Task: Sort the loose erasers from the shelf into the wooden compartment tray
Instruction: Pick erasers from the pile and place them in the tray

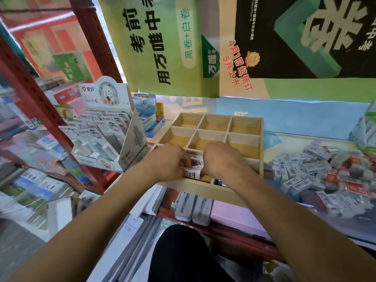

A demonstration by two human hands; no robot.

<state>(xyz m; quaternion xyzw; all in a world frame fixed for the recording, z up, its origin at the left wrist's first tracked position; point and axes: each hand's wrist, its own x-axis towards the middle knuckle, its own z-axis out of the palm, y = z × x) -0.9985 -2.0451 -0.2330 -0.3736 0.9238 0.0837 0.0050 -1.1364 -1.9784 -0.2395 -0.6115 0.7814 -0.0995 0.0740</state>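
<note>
- Wooden tray (261, 127): square grid of thin light-wood walls, sits on the shelf. Six cells at 12 o'clock show only bare yellowish floors.
- Near cell at 6 o'clock holds wrapped erasers (195, 166), small white-and-red blocks, packed side by side.
- Left hand (169, 162) and right hand (220, 157) both reach into that cell, fingers curled down onto the erasers; exact grip hidden, can't tell.
- Loose pile (317, 173) of boxy barcode-wrapped erasers at 3 o'clock of the tray, on the shelf.
- Cardboard display box (130, 143) of carded items at 9 o'clock.
</note>
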